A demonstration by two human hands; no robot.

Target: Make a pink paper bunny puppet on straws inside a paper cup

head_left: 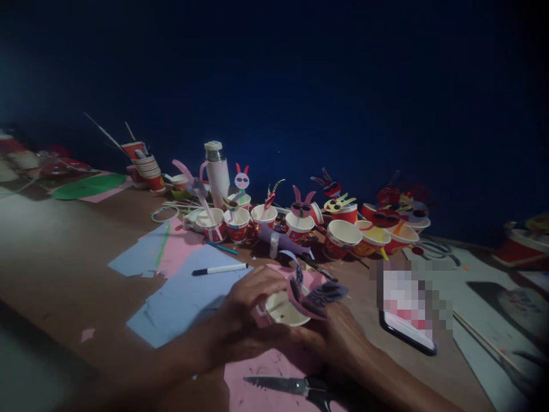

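Unit in hand: one paper cup (285, 311). I am holding it with two hands above the near middle of the tabletop (98, 257). The left grip (244, 315) is closing around the cup's left side, with fingers both beyond and below the rim. The right grip (337, 335) is closing on its right side. One paper cutout (295, 294) is standing at the cup's right rim, and two patterned ear shapes are projecting from it, one upward and one to the right.

Near side: one pair of scissors (300, 385) is lying on pink paper (253, 380), below the cup, blades pointing left.

Left side: one black-and-white marker (220, 269) is resting across blue paper (184, 297). One green disc (90, 186) is lying farther back.

Right side: one phone (407, 332), its screen partly pixelated, is lying near the right hand. At least two thin sticks (489, 342) are lying beyond it.

Far side: at least seven open cups (343, 233) are forming a row, several carrying cutouts. One flask (218, 180) is standing upright behind them. One cup stack (148, 169) is leaning at left; its layers are too blurred for counting.
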